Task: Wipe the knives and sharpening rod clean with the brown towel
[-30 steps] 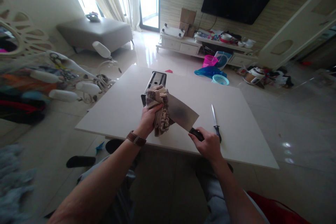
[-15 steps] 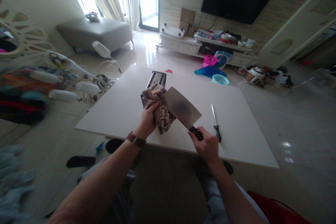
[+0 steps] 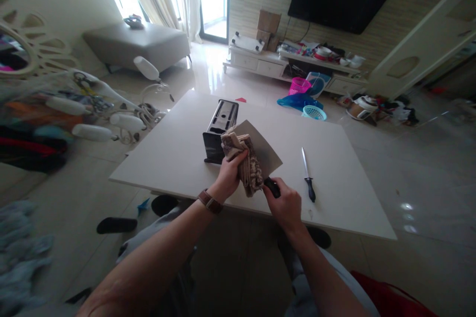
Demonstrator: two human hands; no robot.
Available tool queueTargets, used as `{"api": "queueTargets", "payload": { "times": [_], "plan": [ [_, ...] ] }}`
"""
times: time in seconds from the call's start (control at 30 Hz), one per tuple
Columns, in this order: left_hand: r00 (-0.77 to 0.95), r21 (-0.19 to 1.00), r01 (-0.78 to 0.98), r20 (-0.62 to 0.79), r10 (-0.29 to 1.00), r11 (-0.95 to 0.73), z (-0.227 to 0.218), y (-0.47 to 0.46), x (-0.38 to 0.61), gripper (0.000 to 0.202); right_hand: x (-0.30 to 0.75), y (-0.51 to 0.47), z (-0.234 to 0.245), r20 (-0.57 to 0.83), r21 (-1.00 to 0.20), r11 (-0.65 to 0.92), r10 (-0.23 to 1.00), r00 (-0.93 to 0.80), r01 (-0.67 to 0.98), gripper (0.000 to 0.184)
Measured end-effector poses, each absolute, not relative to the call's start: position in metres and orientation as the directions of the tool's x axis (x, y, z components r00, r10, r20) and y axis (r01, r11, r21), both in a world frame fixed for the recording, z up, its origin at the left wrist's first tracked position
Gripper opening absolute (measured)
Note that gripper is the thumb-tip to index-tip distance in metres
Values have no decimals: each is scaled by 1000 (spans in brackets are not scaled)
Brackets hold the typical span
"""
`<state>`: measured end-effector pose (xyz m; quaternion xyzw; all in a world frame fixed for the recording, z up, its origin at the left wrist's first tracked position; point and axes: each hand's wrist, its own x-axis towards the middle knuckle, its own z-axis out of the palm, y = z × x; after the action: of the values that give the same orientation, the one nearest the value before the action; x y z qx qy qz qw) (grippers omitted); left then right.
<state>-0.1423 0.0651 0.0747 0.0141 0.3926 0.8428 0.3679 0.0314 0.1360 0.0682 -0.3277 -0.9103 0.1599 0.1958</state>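
Your left fingers [image 3: 240, 158] clamp a cloth [image 3: 250, 166] over the cleaver [image 3: 266, 146], your right fingers [image 3: 286, 190] its handle [image 3: 272, 187]; wiping looks unfinished, with the cleaver outside the slotted holder [image 3: 213, 147].

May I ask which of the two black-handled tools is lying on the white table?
The slim, pointed, black-handled metal rod lies on the table; the broad, rectangular metal cleaver is in the right hand.
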Motion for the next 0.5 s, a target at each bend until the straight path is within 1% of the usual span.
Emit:
{"api": "queueTargets", "payload": {
  "times": [0.07, 0.13, 0.27, 0.37, 0.43, 0.5],
  "plan": [
    [-742, 678, -604, -287, 606, -418, 74, 66, -143, 41, 29, 132, 67, 228, -423, 748, 634, -739, 511, 34],
    [-752, 686, -597, -298, 588, -416, 74, 66, -145, 43, 28, 131, 64, 195, -453, 739, 628, -753, 499, 28],
    [-789, 717, -541, -251, 560, -440, 75, 65, -146, 43, 27, 132, 61, 101, -608, 647, 638, -764, 460, 18],
    [-805, 735, -502, -204, 557, -456, 75, 64, -145, 43, 26, 134, 60, 31, -683, 574, 640, -768, 451, 17],
    [-808, 739, -492, -191, 557, -460, 75, 64, -145, 43, 26, 135, 60, 1, -707, 547, 636, -772, 449, 17],
    [-809, 736, -495, -197, 554, -461, 74, 64, -145, 42, 26, 136, 59, 0, -722, 535, 635, -773, 439, 17]
  ]
}}
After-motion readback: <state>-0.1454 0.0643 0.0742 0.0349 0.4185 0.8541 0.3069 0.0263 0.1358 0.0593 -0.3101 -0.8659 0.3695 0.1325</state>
